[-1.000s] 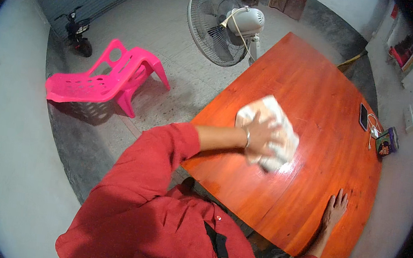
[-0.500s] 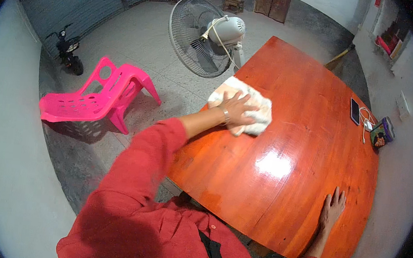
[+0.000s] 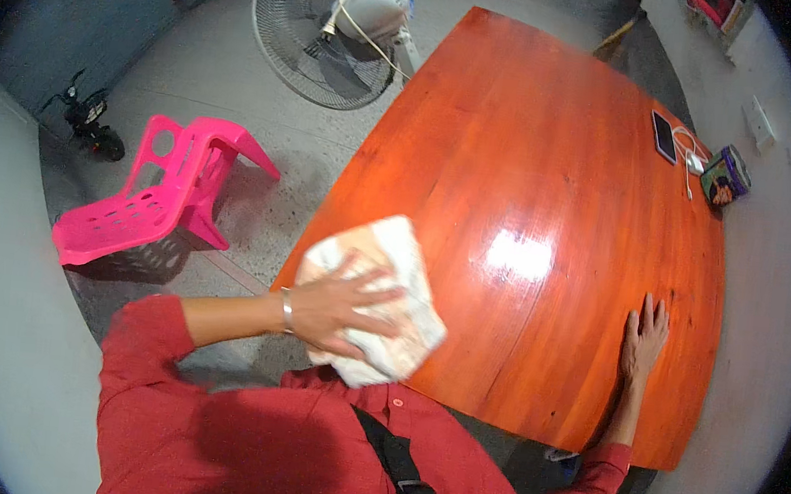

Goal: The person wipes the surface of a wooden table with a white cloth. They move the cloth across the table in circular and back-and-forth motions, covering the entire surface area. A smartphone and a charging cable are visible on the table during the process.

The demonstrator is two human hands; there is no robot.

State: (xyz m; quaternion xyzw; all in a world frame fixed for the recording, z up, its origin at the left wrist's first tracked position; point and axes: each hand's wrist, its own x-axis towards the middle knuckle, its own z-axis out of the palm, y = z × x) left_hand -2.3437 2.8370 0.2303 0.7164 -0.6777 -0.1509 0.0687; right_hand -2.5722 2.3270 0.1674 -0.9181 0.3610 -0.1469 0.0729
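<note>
My left hand (image 3: 343, 312) presses flat on a white and peach cloth (image 3: 402, 276), its fingers spread. The cloth lies at the near left corner of a glossy orange-brown wooden table (image 3: 521, 126), partly over the edge. A silvery bracelet (image 3: 286, 311) circles that wrist. At the right side of the tabletop, my right hand (image 3: 644, 345) rests with fingers stretched out and nothing in it.
A phone (image 3: 664, 138), a white charger with cable (image 3: 696, 164) and a dark patterned container (image 3: 724, 177) sit by the right wall. Beyond the table's left edge stand a grey fan (image 3: 339, 37) and a pink plastic chair (image 3: 167, 196). A small black bike (image 3: 91, 122) is farther left.
My left hand has swept the cloth from the table's left edge toward me, to the near left corner. The right hand stays put on the tabletop. The view has shifted.
</note>
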